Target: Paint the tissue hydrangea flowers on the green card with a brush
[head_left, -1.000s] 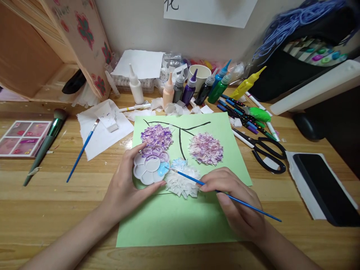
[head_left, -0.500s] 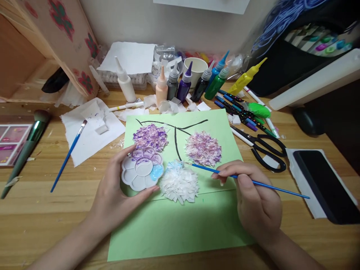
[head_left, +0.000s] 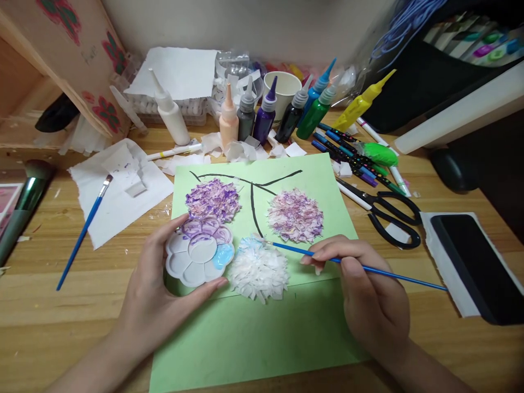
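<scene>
Head view of a craft scene on a wooden tabletop (head_left: 53,322); a green paper sheet (head_left: 262,333) lies at centre, bearing black painted stems and three shredded-paper flower heads; the left hand (head_left: 158,297) closes its grip around a white flower-shaped palette (head_left: 199,257), thumb on the rim at 10 o'clock and fingertips under the edge at 5 o'clock; the palette rests over the sheet's left part, with purple paint in its upper wells and light blue paint in the well at 3 o'clock; the right hand (head_left: 368,297) pinches a thin blue paintbrush (head_left: 352,265) between thumb and fingers, grip shut on the handle; the brush tip touches the upper edge of the white flower head (head_left: 259,271), at about 12 o'clock of that flower, where a little blue tint shows; this flower lies just beside the palette, at its 3 o'clock; a purple flower head (head_left: 212,199) sits at 12 o'clock of the palette, touching or nearly touching its rim; a pinkish-purple flower head (head_left: 295,215) sits at 1 o'clock of the white one; a second blue brush (head_left: 84,232) lies at 9 o'clock of the sheet, partly on white tissue (head_left: 118,196); paint bottles (head_left: 266,112) stand in a row at 12 o'clock; black scissors (head_left: 388,210) lie at 3 o'clock
</scene>
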A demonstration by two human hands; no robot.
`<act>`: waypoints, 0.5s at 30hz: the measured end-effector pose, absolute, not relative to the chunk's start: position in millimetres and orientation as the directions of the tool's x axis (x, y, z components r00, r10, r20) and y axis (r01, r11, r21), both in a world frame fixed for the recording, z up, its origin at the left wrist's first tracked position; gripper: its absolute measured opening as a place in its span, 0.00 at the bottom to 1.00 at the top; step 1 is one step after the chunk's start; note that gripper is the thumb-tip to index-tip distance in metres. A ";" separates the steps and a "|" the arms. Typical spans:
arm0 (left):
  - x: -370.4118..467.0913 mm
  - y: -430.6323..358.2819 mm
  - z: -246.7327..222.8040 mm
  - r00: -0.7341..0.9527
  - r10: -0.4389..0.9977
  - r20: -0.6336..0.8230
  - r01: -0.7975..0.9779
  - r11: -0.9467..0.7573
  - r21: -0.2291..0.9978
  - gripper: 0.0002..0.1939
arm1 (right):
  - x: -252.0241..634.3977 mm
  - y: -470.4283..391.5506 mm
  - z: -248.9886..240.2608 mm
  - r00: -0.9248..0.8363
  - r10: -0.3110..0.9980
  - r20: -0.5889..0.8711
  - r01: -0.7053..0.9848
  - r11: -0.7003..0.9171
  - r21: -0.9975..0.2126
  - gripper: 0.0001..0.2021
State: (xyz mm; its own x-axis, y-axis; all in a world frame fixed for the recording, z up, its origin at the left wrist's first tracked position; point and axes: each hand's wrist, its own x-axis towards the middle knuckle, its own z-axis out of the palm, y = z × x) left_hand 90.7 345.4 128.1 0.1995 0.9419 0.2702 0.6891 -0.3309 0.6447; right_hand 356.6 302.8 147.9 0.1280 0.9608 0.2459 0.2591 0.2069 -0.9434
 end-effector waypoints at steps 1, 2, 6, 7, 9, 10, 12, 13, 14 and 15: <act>90.8 345.2 128.5 0.199 0.944 0.263 0.693 -0.326 0.643 0.47 | 356.4 303.0 148.1 0.123 0.964 0.236 0.250 0.200 -0.947 0.13; 90.8 345.1 129.0 0.200 0.946 0.257 0.695 -0.322 0.643 0.47 | 356.2 303.0 148.3 0.130 0.965 0.228 0.235 0.193 -0.953 0.13; 90.6 344.7 129.9 0.204 0.944 0.258 0.682 -0.326 0.655 0.47 | 355.6 303.1 148.1 0.213 0.955 0.205 0.190 0.165 -0.968 0.13; 90.5 344.7 129.9 0.202 0.945 0.256 0.682 -0.323 0.656 0.47 | 355.5 303.1 147.9 0.218 0.956 0.195 0.193 0.153 -0.969 0.13; 90.8 344.8 130.1 0.199 0.948 0.251 0.687 -0.317 0.654 0.47 | 355.3 303.2 147.2 0.202 0.964 0.174 0.196 0.134 -0.971 0.13; 91.0 344.9 130.3 0.198 0.948 0.248 0.691 -0.315 0.651 0.47 | 355.3 303.3 146.9 0.191 0.968 0.164 0.191 0.127 -0.973 0.13; 91.7 345.1 130.9 0.201 0.948 0.248 0.692 -0.317 0.648 0.47 | 355.3 303.7 146.4 0.190 0.969 0.155 0.169 0.123 -0.978 0.13; 92.1 345.1 131.2 0.204 0.946 0.251 0.690 -0.320 0.649 0.47 | 355.5 304.0 146.3 0.200 0.968 0.152 0.160 0.120 -0.980 0.13; 92.3 345.1 131.4 0.205 0.945 0.255 0.688 -0.324 0.649 0.46 | 355.6 304.3 146.2 0.210 0.966 0.150 0.160 0.118 -0.980 0.13; 92.4 345.0 131.5 0.206 0.944 0.257 0.688 -0.326 0.648 0.46 | 355.8 304.7 146.2 0.217 0.964 0.152 0.169 0.117 -0.979 0.13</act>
State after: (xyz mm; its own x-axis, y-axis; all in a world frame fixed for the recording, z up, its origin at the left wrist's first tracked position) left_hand 92.4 345.0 131.5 0.2059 0.9443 0.2568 0.6879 -0.3263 0.6483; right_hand 355.8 304.7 146.2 0.2167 0.9643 0.1523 0.1689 0.1166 -0.9787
